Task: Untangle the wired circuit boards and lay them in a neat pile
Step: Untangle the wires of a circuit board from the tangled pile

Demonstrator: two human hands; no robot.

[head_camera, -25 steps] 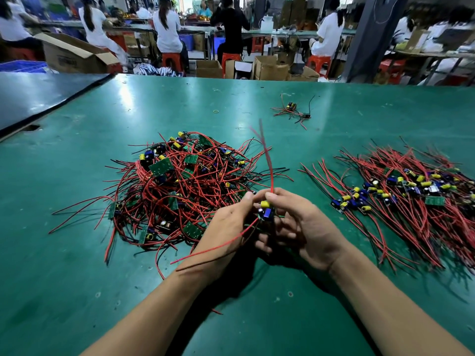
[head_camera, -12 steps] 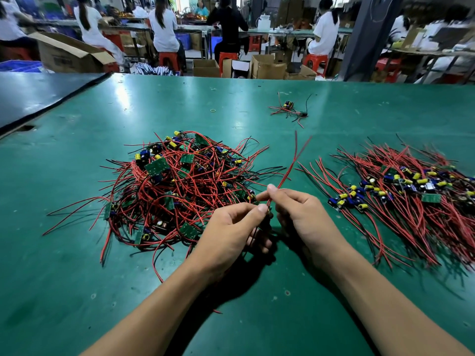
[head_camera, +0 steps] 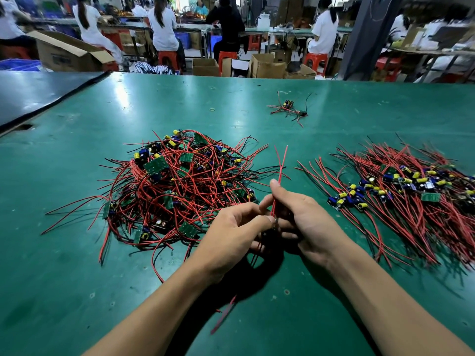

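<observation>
A tangled heap [head_camera: 177, 186] of small green circuit boards with red and black wires lies left of centre on the green table [head_camera: 77, 278]. On the right, a sorted pile [head_camera: 401, 194] of the same boards lies with its wires roughly parallel. Between them my left hand [head_camera: 231, 237] and my right hand [head_camera: 305, 222] meet, both pinching one wired board [head_camera: 276, 222]. Its red wires [head_camera: 280, 168] stick up and away past my right thumb. The board itself is mostly hidden between my fingers.
A lone wired board [head_camera: 289, 107] lies farther back on the table, with a small rubber band [head_camera: 212, 109] to its left. A dark table [head_camera: 38, 91] adjoins at far left. Beyond the far edge, seated people work among cardboard boxes [head_camera: 267, 65].
The held board's red wires have swung from the left side to standing upright between my hands. Both hands stay together at the same place.
</observation>
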